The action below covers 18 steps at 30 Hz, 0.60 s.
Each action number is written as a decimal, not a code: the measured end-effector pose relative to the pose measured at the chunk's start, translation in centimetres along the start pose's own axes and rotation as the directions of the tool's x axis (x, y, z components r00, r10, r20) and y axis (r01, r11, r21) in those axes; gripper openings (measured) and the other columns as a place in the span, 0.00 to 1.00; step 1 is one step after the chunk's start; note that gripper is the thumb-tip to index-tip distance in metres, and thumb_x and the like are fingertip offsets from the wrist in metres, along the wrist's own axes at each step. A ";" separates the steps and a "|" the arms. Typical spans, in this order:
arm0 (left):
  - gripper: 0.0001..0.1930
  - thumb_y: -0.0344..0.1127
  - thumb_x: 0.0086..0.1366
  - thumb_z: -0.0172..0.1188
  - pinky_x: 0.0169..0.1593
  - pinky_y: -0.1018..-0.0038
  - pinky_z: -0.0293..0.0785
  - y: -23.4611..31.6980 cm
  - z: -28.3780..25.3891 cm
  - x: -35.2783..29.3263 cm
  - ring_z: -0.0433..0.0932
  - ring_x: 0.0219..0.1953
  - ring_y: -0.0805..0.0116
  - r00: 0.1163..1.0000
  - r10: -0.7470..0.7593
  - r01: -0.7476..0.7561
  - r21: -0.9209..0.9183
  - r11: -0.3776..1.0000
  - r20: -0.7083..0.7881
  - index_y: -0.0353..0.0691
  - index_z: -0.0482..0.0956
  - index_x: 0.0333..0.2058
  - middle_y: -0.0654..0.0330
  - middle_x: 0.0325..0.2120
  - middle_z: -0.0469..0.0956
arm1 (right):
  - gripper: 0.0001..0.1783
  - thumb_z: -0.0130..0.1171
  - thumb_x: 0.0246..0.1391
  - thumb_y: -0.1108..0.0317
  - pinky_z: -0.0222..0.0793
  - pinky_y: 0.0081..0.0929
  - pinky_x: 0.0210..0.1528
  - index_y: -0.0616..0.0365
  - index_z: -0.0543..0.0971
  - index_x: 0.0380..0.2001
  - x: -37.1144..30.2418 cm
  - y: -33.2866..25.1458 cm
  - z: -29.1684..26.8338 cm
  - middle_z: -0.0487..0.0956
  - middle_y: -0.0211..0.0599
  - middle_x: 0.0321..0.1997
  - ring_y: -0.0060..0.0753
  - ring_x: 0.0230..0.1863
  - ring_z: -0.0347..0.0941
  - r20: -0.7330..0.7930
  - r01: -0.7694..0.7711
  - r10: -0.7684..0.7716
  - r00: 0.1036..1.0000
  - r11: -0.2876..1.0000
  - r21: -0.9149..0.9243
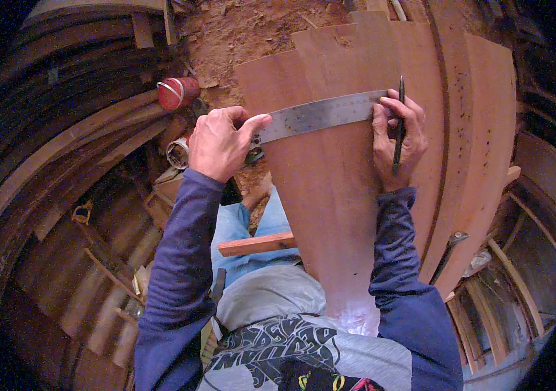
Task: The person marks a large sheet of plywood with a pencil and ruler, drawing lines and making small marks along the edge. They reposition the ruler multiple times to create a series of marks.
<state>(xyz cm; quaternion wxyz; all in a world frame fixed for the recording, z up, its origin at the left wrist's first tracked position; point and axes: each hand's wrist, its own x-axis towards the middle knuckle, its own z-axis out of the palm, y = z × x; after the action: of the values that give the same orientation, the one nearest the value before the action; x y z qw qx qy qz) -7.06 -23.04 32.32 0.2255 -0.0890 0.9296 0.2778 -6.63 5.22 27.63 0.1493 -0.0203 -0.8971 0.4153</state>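
A flat metal ruler (320, 116) lies crosswise over a reddish-brown wooden board (330, 176). My left hand (222, 140) grips its left end beyond the board's left edge, thumb on top and the other fingers curled, partly hidden. At the opposite end, the fingertips of my right hand (402, 137) pinch or press the ruler. That same hand also holds a slim dark pen (400, 124) between its fingers, pointing away from me. Whether the pen's tip touches the wood cannot be made out.
Left of the board lie a red bucket (178, 93) and a white-rimmed can (177, 154). A wooden strip (256, 244) juts from the board toward my legs. A hammer-like tool (450, 254) rests at the right. Stacked planks (75, 143) line the left side.
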 end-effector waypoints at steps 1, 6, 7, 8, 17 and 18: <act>0.24 0.51 0.67 0.66 0.29 0.65 0.74 -0.1 0.1 0.0 0.82 0.21 0.60 1.000 0.005 -0.005 0.013 1.000 -0.005 0.31 0.84 0.28 0.48 0.20 0.81 | 0.10 0.70 0.57 0.72 0.77 0.26 0.39 0.50 0.84 0.42 -0.1 0.0 -0.1 0.83 0.37 0.51 0.32 0.45 0.79 0.005 -0.002 0.002 1.000 1.000 -0.004; 0.24 0.52 0.66 0.66 0.30 0.64 0.75 -0.1 0.2 -0.1 0.83 0.23 0.59 1.000 0.017 -0.017 0.012 1.000 -0.025 0.31 0.85 0.29 0.48 0.20 0.82 | 0.10 0.69 0.56 0.72 0.79 0.28 0.38 0.50 0.84 0.42 -0.1 0.2 -0.1 0.82 0.38 0.52 0.37 0.48 0.80 -0.002 -0.003 0.003 1.000 1.000 -0.018; 0.24 0.53 0.66 0.67 0.29 0.64 0.75 0.1 0.2 -0.1 0.83 0.22 0.58 1.000 0.006 -0.006 0.015 1.000 -0.017 0.31 0.84 0.28 0.48 0.20 0.81 | 0.10 0.70 0.56 0.72 0.79 0.28 0.38 0.50 0.84 0.42 -0.1 0.2 -0.1 0.82 0.38 0.52 0.36 0.48 0.80 -0.003 -0.005 0.005 1.000 1.000 -0.018; 0.25 0.53 0.65 0.67 0.29 0.63 0.74 0.3 0.1 -0.2 0.83 0.22 0.58 1.000 0.000 0.000 0.011 1.000 -0.016 0.30 0.84 0.28 0.48 0.20 0.81 | 0.10 0.70 0.56 0.72 0.78 0.27 0.38 0.51 0.84 0.42 -0.1 0.2 -0.1 0.82 0.38 0.52 0.36 0.48 0.80 -0.009 -0.012 0.012 1.000 1.000 -0.023; 0.30 0.62 0.60 0.68 0.37 0.59 0.79 1.5 -0.4 -0.2 0.85 0.30 0.49 0.993 -0.115 0.112 0.096 0.989 0.024 0.33 0.86 0.29 0.46 0.24 0.83 | 0.12 0.70 0.55 0.73 0.78 0.24 0.35 0.51 0.84 0.43 -0.1 -0.3 0.0 0.83 0.39 0.50 0.33 0.46 0.80 -0.061 -0.047 0.049 0.997 0.999 0.028; 0.29 0.61 0.61 0.68 0.37 0.59 0.79 1.3 -0.5 -0.2 0.85 0.30 0.50 0.996 -0.092 0.090 0.111 0.990 0.010 0.33 0.86 0.29 0.46 0.25 0.84 | 0.11 0.70 0.56 0.73 0.77 0.23 0.36 0.52 0.84 0.42 -0.1 -0.3 0.0 0.83 0.38 0.51 0.29 0.44 0.79 -0.060 -0.047 0.049 0.997 0.999 0.024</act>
<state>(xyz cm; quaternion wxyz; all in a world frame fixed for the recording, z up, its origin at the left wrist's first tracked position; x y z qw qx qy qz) -7.45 -22.21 33.43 0.2496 -0.1165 0.9367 0.2160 -6.53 4.98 27.85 0.1668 -0.0528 -0.8866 0.4282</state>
